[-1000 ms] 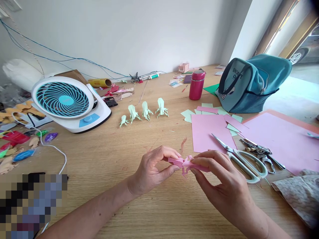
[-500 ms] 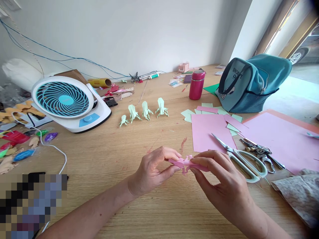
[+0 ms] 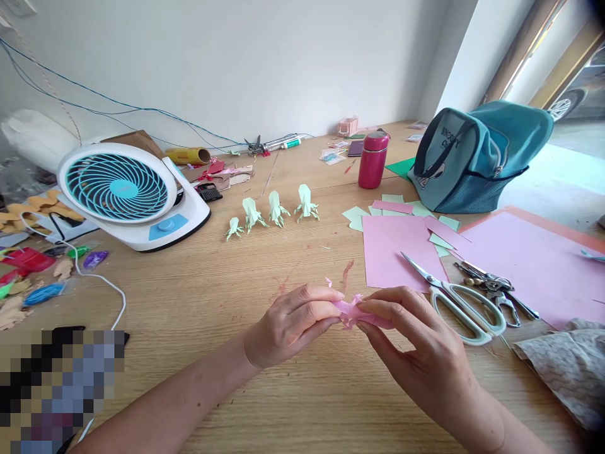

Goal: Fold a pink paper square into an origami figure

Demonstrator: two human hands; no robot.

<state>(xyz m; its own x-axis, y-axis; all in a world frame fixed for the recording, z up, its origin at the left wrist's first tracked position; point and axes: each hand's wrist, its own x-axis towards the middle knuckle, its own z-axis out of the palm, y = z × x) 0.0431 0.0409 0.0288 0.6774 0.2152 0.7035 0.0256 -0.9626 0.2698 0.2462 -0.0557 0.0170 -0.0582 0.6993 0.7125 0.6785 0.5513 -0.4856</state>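
Between my two hands is a small pink folded-paper figure with thin bent legs sticking out, held just above the wooden table. My left hand pinches its left end, and the fingers cover much of that part. At the other end, the thumb and fingertips of my right hand are closed on the paper body. Beyond my hands, several pale green folded-paper figures of similar leggy shape stand in a row. White-handled scissors lie beside my right hand, partly on a pink paper sheet.
A white and blue fan stands on the left, its white cable running down the table. Toward the back right are a magenta flask and a teal backpack. Keys, larger pink paper and grey cloth lie at right.
My left fingers have shifted on the pink paper figure and closed further over its left end. A thin pink leg now shows above them. The right hand keeps its pinch.
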